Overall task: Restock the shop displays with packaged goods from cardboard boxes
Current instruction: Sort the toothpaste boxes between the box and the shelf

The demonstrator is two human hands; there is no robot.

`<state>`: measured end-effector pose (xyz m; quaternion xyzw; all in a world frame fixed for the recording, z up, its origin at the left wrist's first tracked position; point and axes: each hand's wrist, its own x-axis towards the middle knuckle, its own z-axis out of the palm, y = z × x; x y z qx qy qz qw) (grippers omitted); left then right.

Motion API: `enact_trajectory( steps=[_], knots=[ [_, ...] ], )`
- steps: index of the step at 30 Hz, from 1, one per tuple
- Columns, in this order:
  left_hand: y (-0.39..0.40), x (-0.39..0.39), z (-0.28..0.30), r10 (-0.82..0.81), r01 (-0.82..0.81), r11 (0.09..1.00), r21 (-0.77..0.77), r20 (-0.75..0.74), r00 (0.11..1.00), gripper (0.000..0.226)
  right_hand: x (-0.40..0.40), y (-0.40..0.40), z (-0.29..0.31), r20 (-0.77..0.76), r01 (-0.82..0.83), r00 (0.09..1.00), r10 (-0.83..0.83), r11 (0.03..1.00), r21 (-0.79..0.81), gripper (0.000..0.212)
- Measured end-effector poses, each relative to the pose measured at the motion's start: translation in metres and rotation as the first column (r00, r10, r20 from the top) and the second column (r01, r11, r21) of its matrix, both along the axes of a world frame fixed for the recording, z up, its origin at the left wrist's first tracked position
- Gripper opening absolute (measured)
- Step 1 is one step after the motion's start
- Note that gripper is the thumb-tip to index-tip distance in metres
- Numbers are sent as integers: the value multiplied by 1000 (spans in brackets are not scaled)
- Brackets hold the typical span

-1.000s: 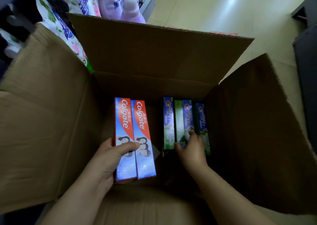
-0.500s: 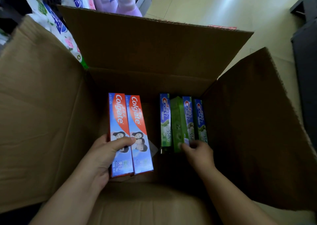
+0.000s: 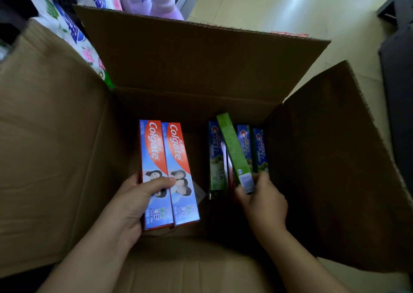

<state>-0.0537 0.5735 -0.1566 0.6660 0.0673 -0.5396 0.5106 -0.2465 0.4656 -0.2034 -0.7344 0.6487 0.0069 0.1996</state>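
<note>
The green toothpaste box point(image 3: 235, 153) sits inside the big cardboard box point(image 3: 55, 158), near its right wall, and it is tipped up so its far end pokes above the Crest boxes point(image 3: 260, 149) that lie flat just beside it. The right hand point(image 3: 263, 200) pinches the near end of the green toothpaste box with curled fingers. On the left side of the cardboard box, the left hand point(image 3: 134, 200) grips two Colgate boxes point(image 3: 167, 172) side by side, with the thumb laid across the front of one. I think the job is only partly done: the cardboard box looks nearly bare, with brown floor showing between the two groups, but nothing in the hands has reached a shelf, and a few Crest boxes are left to lift out. The toothpaste boxes are long, thin and flat-sided, with shiny printed card that should slide easily. The cardboard box is dull brown, rough, with bumpy cut edges on its open flaps. Past its far flap stand soft flowery packs point(image 3: 67, 24) and a smooth purple bottle point(image 3: 164, 0). Beyond the right flap is a pale, shiny floor point(image 3: 279, 6).
</note>
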Motion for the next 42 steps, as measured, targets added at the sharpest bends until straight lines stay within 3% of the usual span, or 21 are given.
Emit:
enact_trajectory(
  steps=[3, 7, 9, 12, 15, 19, 23, 26, 34, 39, 42],
  knots=[
    [0, 1, 0, -1, 1, 1000, 0, 1, 1000, 18, 9, -7, -6, -181, -66, 981, 64, 998, -6, 38],
    [2, 2, -1, 3, -3, 1000, 5, 8, 1000, 21, 4, -13, -15, -266, -81, 963, 49, 990, -113, 41],
    [1, 2, -2, 5, -5, 1000, 9, 9, 1000, 21, -4, -15, -19, -210, -47, 978, 21, 992, -119, 39],
    [-1, 1, -2, -3, 2, 1000, 12, 6, 1000, 22, -11, -15, -26, -66, 57, 996, -54, 998, 36, 49],
    [0, 0, -2, -10, 10, 1000, 15, 11, 1000, 21, -14, -14, -36, -66, 78, 995, -75, 996, 49, 60],
    [0, 1, -2, 1, -1, 1000, 10, 12, 1000, 20, -19, -14, -45, 3, 107, 994, -107, 994, 20, 52],
    [-1, 0, -1, -1, 1, 1000, -4, 15, 1000, 20, -20, -14, -43, 158, 179, 972, -172, 983, -31, 21],
    [0, 1, -2, 7, -7, 1000, 7, 21, 1000, 21, -18, -13, -40, 242, 239, 946, -218, 969, -64, 26],
    [-2, 2, 0, 13, -13, 1000, 6, 12, 1000, 19, -4, -10, -42, 212, 164, 963, -167, 986, 29, 25],
    [-1, 1, 0, 9, -9, 1000, -1, 9, 1000, 20, 22, -5, -56, 214, 229, 942, -260, 960, 158, 38],
    [-1, 0, 1, 11, -11, 1000, 6, 10, 1000, 20, 23, 0, -62, 191, 216, 949, -250, 959, 182, 29]
  ],
)
